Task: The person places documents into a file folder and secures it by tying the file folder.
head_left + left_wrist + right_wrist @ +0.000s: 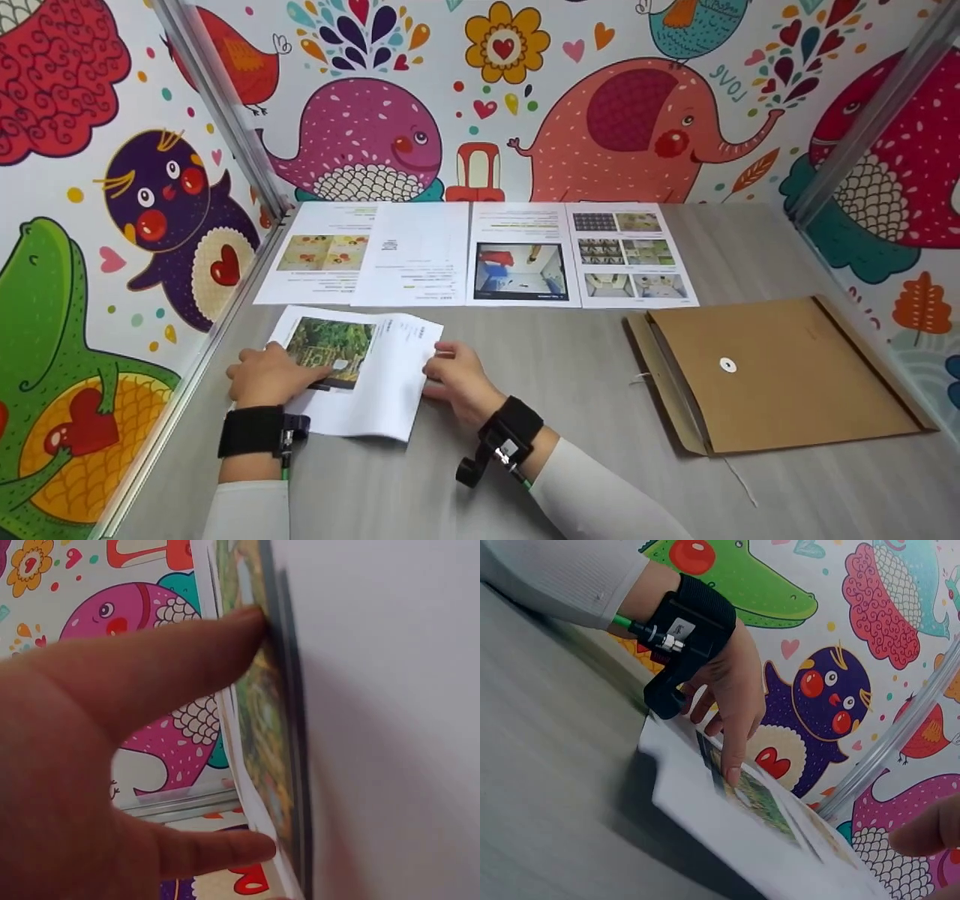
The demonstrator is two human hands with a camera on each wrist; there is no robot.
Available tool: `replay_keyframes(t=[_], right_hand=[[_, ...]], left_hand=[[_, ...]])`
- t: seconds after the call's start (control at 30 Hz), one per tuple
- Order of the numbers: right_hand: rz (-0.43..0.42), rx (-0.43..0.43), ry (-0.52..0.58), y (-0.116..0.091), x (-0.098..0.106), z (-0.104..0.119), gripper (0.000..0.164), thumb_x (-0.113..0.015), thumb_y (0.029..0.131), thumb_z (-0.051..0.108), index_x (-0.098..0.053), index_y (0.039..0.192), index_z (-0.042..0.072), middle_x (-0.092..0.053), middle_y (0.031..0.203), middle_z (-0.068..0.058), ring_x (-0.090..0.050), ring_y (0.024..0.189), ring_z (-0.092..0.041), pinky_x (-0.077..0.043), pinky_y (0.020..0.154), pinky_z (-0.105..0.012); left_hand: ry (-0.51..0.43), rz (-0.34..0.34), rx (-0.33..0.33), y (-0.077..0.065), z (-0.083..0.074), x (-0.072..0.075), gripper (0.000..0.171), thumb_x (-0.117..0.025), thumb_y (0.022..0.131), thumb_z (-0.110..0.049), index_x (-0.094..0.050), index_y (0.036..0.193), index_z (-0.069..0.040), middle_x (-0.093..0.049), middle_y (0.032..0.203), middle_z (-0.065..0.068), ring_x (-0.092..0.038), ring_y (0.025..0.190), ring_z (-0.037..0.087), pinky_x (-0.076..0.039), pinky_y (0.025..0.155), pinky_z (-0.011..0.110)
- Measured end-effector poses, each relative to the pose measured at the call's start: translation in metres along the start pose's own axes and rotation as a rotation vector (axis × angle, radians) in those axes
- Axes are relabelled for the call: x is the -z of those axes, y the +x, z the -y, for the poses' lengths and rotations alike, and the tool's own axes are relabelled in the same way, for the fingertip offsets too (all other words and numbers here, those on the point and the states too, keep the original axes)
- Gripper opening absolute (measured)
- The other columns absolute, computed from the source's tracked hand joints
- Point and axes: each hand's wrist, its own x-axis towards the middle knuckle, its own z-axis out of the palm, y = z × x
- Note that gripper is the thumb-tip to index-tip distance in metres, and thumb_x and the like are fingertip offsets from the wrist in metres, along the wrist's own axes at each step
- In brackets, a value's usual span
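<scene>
- A grey wood-grain table [555, 337] fills a booth whose walls [510, 97] carry cartoon animals: elephant towards 12 o'clock, penguin towards 10.
- From the table's middle, four printed sheets [517, 216] line up at 12, a brown folder [795, 382] lies at 3, and the paper stack [390, 382] is at 9.
- The stack's longer visible axis runs roughly 9 to 3, its 3 o'clock end dipping slightly towards 4; its printed photo [330, 349] has a dark strip facing 6.
- The left hand [271, 379] spreads wide, straight thumb pressing the photo.
- The right hand [461, 379], fingers curled, holds the stack's raised 3 o'clock edge.
</scene>
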Motion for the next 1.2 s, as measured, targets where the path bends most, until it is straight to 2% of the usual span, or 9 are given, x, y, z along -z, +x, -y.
replay_keyframes(t=[0.1,0.23,0.37,0.47,0.6,0.83,1.0,1.1,1.2], right_hand=[[-0.052,0.033,0.014,0.003,0.000,-0.003,0.068,-0.060,0.083,-0.006,-0.039,0.148,-0.011,-0.053,0.127,-0.022,-0.062,0.095,-0.023,-0.062,0.078,-0.033],[-0.107,0.054,-0.010,0.008,0.004,-0.008,0.074,-0.066,0.086,-0.001,-0.034,0.152,-0.010,-0.059,0.127,-0.023,-0.066,0.092,-0.023,-0.061,0.073,-0.030],[-0.074,0.087,-0.066,0.011,0.012,-0.012,0.062,-0.066,0.087,0.002,-0.045,0.145,-0.008,-0.067,0.127,-0.024,-0.071,0.092,-0.022,-0.063,0.075,-0.032],[-0.042,0.145,-0.180,0.012,0.015,-0.014,0.054,-0.063,0.083,-0.002,-0.056,0.136,-0.006,-0.070,0.126,-0.022,-0.069,0.094,-0.021,-0.061,0.075,-0.031],[-0.025,0.183,-0.314,0.014,0.020,-0.013,0.064,-0.054,0.076,-0.012,-0.058,0.139,-0.005,-0.070,0.128,-0.020,-0.065,0.100,-0.023,-0.057,0.078,-0.028],[0.047,0.161,-0.301,0.014,0.034,0.018,0.069,-0.046,0.074,-0.018,-0.058,0.141,-0.007,-0.071,0.130,-0.020,-0.068,0.103,-0.024,-0.058,0.081,-0.027],[0.094,0.193,-0.198,0.009,0.055,0.056,0.064,-0.046,0.078,-0.018,-0.057,0.141,-0.009,-0.072,0.121,-0.025,-0.074,0.088,-0.024,-0.065,0.069,-0.033],[0.059,0.213,-0.127,0.003,0.070,0.078,0.062,-0.047,0.080,-0.018,-0.056,0.141,-0.007,-0.072,0.117,-0.024,-0.076,0.083,-0.025,-0.066,0.067,-0.034],[0.011,0.220,-0.081,-0.006,0.082,0.097,0.061,-0.048,0.084,-0.016,-0.052,0.143,-0.005,-0.071,0.119,-0.022,-0.076,0.084,-0.025,-0.066,0.069,-0.035]], left_hand=[[-0.001,0.013,-0.012,-0.002,-0.005,-0.002,0.117,-0.078,0.078,-0.073,-0.045,0.140,0.020,-0.041,0.126,0.048,-0.045,0.116,0.065,-0.053,0.084,0.072],[-0.018,0.009,-0.074,-0.003,-0.012,-0.006,0.108,-0.078,0.081,-0.067,-0.048,0.139,0.019,-0.043,0.126,0.047,-0.046,0.115,0.063,-0.053,0.085,0.069],[-0.048,-0.035,-0.153,0.000,-0.018,-0.014,0.094,-0.079,0.085,-0.060,-0.055,0.134,0.017,-0.050,0.122,0.043,-0.050,0.113,0.061,-0.051,0.085,0.066],[-0.078,-0.066,-0.187,0.001,-0.022,-0.020,0.084,-0.078,0.087,-0.056,-0.059,0.131,0.013,-0.055,0.121,0.040,-0.053,0.112,0.059,-0.050,0.085,0.063],[-0.139,-0.092,-0.204,0.000,-0.024,-0.022,0.071,-0.076,0.091,-0.050,-0.063,0.128,0.010,-0.061,0.120,0.036,-0.059,0.110,0.055,-0.049,0.086,0.060],[-0.347,-0.134,-0.227,-0.001,-0.034,-0.009,0.062,-0.071,0.098,-0.042,-0.062,0.136,0.006,-0.066,0.131,0.032,-0.062,0.120,0.048,-0.050,0.100,0.060],[-0.506,-0.327,-0.228,-0.008,-0.058,0.004,0.048,-0.072,0.099,-0.032,-0.064,0.131,0.004,-0.066,0.127,0.028,-0.060,0.119,0.044,-0.046,0.104,0.058],[-0.588,-0.477,-0.252,-0.015,-0.075,0.008,0.038,-0.074,0.097,-0.023,-0.066,0.121,0.005,-0.067,0.117,0.027,-0.061,0.111,0.042,-0.045,0.100,0.054],[-0.680,-0.550,-0.291,-0.021,-0.092,0.012,0.033,-0.074,0.096,-0.018,-0.066,0.117,0.006,-0.067,0.113,0.026,-0.062,0.108,0.040,-0.046,0.098,0.050]])
